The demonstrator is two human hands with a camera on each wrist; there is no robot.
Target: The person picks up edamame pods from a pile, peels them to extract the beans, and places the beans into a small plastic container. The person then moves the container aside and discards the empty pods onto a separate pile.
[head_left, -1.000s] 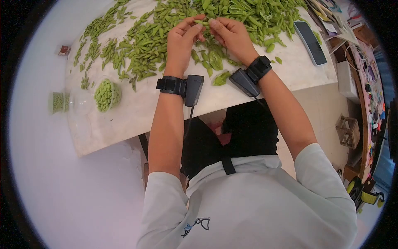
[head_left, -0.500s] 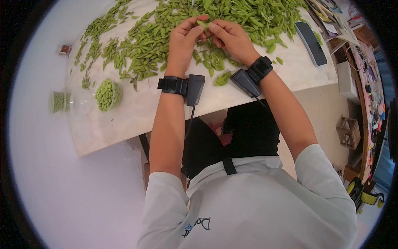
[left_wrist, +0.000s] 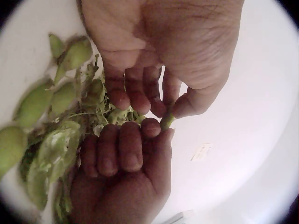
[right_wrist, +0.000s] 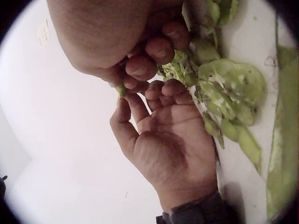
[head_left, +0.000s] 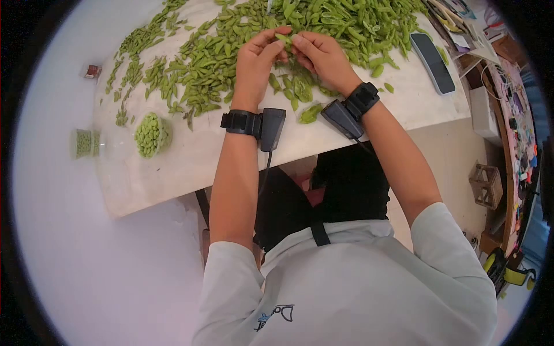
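Note:
Both hands meet over the table, holding one green bean pod (head_left: 283, 38) between them. My left hand (head_left: 257, 57) pinches one end of it between thumb and forefinger. The right hand (head_left: 326, 55) pinches the other end the same way. In the left wrist view, the pod's tip (left_wrist: 167, 122) shows between the thumbs, the rest covered by fingers. The right wrist view shows only a small green piece of it (right_wrist: 122, 89). Under the hands lie loose pods and a flattened, split pod (right_wrist: 231, 86).
Many unopened-looking pods (head_left: 202, 81) spread across the left and middle. A heap of pods (head_left: 346, 20), some split, lies at the back right. A clear tub of shelled beans (head_left: 152, 135) stands front left. A phone (head_left: 433, 63) lies near the right edge.
Both hands keep their pinch on the pod and shift only slightly in the head view, a little down and to the right. The fingers adjust slightly around the pod.

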